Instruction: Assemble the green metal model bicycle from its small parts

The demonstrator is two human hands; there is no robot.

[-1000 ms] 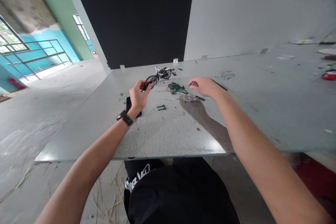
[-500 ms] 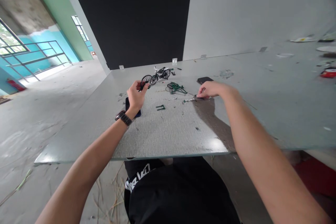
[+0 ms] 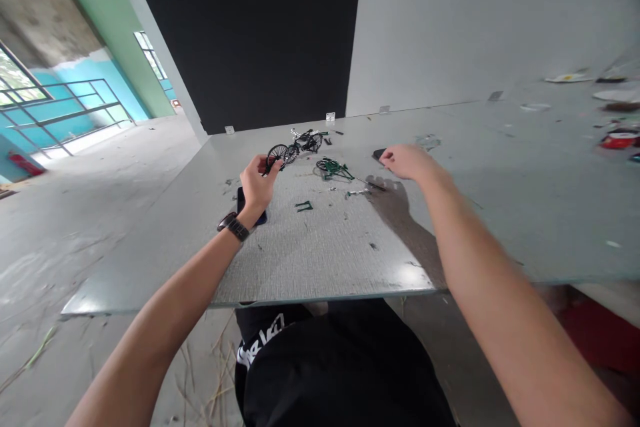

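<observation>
My left hand [image 3: 256, 185] is closed around the rim of a small black spoked wheel [image 3: 277, 154], held upright at the fingertips. Just behind it stands a black model bicycle [image 3: 309, 141]. Between my hands a green model bicycle frame [image 3: 336, 169] with a wheel lies on its side. Nearer to me rests a green fork-shaped part [image 3: 303, 206]. My right hand [image 3: 407, 161] hovers above the table by a dark flat object [image 3: 379, 155], thumb and fingers pinched together; anything between them is too small to see. Below it lie a thin dark rod [image 3: 376, 185] and small silvery parts [image 3: 357, 193].
A dark phone [image 3: 241, 200] lies partly under my left wrist. Behind the glass-topped table [image 3: 310, 260] rise a black panel [image 3: 260, 40] and a white one. Clear plastic [image 3: 427, 141] and a red object [image 3: 620, 140] are farther right. The table's front edge is close to my body.
My right hand has lifted up and away from the thin rod and silvery parts, which now show fully. My left hand keeps the wheel in about the same place.
</observation>
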